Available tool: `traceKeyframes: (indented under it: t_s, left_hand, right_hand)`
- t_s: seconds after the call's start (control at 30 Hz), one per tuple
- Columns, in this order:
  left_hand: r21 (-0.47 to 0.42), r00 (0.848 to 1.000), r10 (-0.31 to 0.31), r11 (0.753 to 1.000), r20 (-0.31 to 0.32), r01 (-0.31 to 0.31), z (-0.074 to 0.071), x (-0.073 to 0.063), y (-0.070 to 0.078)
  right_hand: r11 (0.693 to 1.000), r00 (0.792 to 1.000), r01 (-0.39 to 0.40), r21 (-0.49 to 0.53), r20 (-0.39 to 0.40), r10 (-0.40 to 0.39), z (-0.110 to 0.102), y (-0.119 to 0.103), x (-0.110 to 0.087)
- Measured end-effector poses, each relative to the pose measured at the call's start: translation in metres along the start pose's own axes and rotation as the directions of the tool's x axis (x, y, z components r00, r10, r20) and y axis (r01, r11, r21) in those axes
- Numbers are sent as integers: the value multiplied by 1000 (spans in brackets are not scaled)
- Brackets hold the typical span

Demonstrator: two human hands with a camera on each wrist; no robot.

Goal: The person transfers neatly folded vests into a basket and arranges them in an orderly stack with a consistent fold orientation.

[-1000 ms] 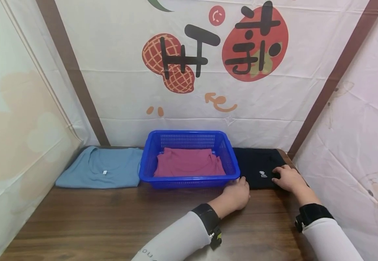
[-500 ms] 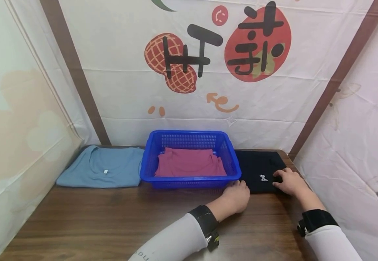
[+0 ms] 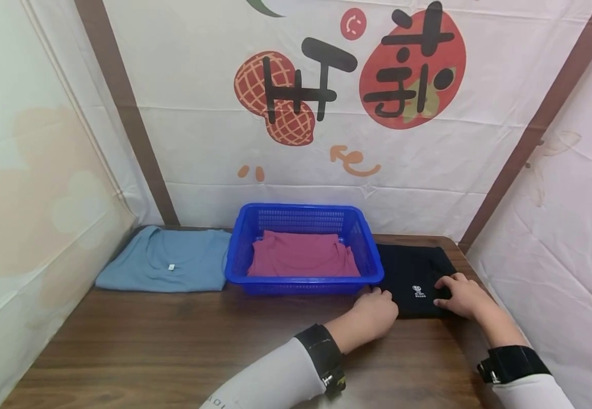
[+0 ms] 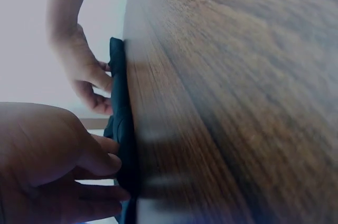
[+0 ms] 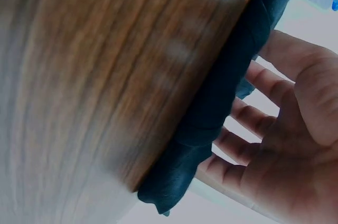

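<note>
A folded black shirt [image 3: 413, 261] with a small white print lies flat on the table at the right. My left hand [image 3: 376, 313] holds its near left corner beside the basket; in the left wrist view, the thumb and fingers meet the cloth's edge. At the right side, my right hand [image 3: 465, 296] grips the top layer, thumb and forefinger bent toward each other over the cloth. In the right wrist view, the right hand [image 5: 296, 113] sits behind the rolled front edge, its fingertips partly hidden by the shirt [image 5: 222, 86].
A blue plastic basket [image 3: 303, 283] stands in the middle against the back, with a folded pink shirt [image 3: 301, 255] in it. A folded light blue shirt [image 3: 173, 272] lies left of the basket. Printed cloth walls [image 3: 199, 147] enclose the wooden table [image 3: 183, 341].
The black shirt has slid toward me along the table, its front edge now nearer. Both hands have come nearer with it. Basket and light blue shirt keep their places while the head view shifts slightly.
</note>
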State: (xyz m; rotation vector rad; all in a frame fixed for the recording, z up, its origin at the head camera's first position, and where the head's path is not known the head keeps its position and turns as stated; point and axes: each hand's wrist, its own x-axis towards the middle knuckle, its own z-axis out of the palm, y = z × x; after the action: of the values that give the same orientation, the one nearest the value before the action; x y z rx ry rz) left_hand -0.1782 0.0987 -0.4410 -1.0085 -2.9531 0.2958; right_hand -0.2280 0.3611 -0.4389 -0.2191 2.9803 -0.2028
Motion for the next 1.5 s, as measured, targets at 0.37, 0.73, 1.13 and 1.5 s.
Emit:
traceKeyframes:
  t_s: [0.37,0.73,1.13,1.5]
  left_hand:
    - [39,995,75,997,-63,-73,-1,-11,0]
    - [14,987,141,990,-76,-141,1,-14,-10]
    - [-139,980,189,974,62,-179,-10,-20,-19]
    - [-147,972,235,963,30,-228,-10,-33,-18]
  right_hand:
    - [999,998,-39,-10,44,39,5,-2,-18]
    - [1000,1000,-19,-18,18,19,8,-8,-26]
    - [999,994,-41,-25,96,44,6,-15,-37]
    - [998,995,-21,-53,93,26,7,-23,-55]
